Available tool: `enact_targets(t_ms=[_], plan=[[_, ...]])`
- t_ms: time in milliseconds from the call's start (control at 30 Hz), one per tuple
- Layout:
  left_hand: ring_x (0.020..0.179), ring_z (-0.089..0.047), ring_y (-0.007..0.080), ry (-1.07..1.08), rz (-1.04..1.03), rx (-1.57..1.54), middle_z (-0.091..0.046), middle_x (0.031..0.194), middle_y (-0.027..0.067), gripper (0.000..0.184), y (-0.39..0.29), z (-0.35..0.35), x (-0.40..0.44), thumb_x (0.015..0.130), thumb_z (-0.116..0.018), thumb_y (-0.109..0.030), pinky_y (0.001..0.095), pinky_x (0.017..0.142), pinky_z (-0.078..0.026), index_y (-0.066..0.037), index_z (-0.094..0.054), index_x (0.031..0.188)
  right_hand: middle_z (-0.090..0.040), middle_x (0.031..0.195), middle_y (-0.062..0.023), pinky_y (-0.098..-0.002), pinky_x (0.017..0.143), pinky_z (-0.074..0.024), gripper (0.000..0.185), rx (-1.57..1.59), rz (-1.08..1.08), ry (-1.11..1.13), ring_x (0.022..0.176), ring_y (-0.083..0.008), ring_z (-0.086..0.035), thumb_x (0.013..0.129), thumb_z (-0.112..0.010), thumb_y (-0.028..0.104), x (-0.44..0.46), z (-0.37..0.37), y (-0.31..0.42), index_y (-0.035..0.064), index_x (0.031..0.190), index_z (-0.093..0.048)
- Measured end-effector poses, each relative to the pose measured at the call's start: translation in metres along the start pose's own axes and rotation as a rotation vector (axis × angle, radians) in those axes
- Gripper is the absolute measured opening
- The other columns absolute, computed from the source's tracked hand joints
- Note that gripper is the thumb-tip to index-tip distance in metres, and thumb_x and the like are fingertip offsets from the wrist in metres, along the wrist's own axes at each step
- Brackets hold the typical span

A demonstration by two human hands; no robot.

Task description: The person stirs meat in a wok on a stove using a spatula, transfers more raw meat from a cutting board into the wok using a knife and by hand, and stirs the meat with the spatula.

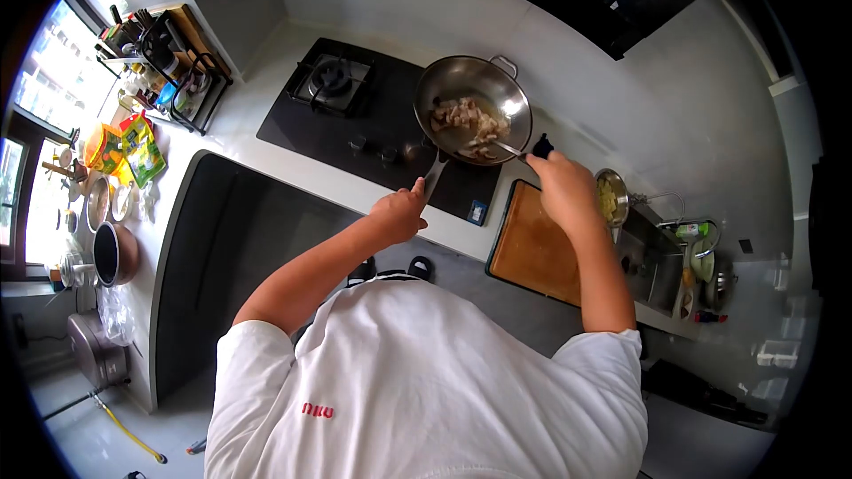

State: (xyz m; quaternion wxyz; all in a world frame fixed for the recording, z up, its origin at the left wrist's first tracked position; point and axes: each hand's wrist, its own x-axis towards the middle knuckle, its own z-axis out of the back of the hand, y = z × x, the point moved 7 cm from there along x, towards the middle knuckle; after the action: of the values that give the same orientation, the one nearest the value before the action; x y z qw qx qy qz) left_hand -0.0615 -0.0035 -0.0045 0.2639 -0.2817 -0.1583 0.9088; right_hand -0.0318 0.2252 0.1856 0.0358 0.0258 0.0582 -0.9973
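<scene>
From the head view, the wok is sitting over the right side of the cooktop, its handle pointing back toward the person, probably so the left hand can be steadying it. Meat pieces are lying low in the bowl of it, and the metal utensil is slanting in among them, seemingly for moving them about. The left hand is curling closed around that handle, one finger stretching along it; the right hand is closing tightly round the utensil's upper end, above the cutting board.
</scene>
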Motion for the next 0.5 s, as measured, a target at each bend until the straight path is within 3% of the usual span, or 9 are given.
enact_targets(t_ms=[100,200,333,500], plan=[[0.111,-0.067,0.0402,0.010,-0.007,-0.002,-0.065,0.122,0.0237,0.099,0.001,-0.002,0.002,0.090,-0.077,-0.035,0.0461,0.096,-0.054,-0.001,-0.019,0.163,-0.067,0.096,-0.0163,-0.0473,0.079,-0.0563,0.031,-0.028,-0.005,0.055,0.091,-0.0355,-0.070,0.094,-0.056,0.002,-0.016,0.014,-0.001,0.0086,0.119,-0.072],[0.111,-0.067,0.0401,0.018,-0.002,0.019,-0.066,0.121,0.0235,0.099,0.000,-0.001,0.003,0.090,-0.077,-0.035,0.0457,0.096,-0.054,-0.001,-0.019,0.163,-0.066,0.101,-0.0187,-0.0473,0.081,-0.0554,0.043,-0.051,0.009,0.135,0.092,-0.0381,-0.068,0.091,-0.054,-0.005,0.011,-0.024,-0.003,0.0097,0.128,-0.071],[0.111,-0.067,0.0399,0.018,0.003,0.018,-0.066,0.121,0.0236,0.099,-0.001,-0.001,0.001,0.090,-0.077,-0.035,0.0457,0.096,-0.054,-0.001,-0.019,0.163,-0.068,0.102,-0.0186,-0.0479,0.084,-0.0555,0.048,0.079,-0.031,0.024,0.093,-0.0389,-0.068,0.087,-0.056,-0.007,0.032,-0.033,-0.007,0.0098,0.130,-0.070],[0.111,-0.067,0.0402,0.024,0.007,0.017,-0.065,0.123,0.0240,0.099,-0.001,-0.002,0.002,0.090,-0.077,-0.035,0.0458,0.097,-0.054,-0.001,-0.019,0.163,-0.071,0.104,-0.0206,-0.0466,0.083,-0.0577,0.037,0.160,0.074,0.036,0.098,-0.0372,-0.071,0.089,-0.059,0.000,0.021,-0.015,0.022,0.0057,0.124,-0.069]])
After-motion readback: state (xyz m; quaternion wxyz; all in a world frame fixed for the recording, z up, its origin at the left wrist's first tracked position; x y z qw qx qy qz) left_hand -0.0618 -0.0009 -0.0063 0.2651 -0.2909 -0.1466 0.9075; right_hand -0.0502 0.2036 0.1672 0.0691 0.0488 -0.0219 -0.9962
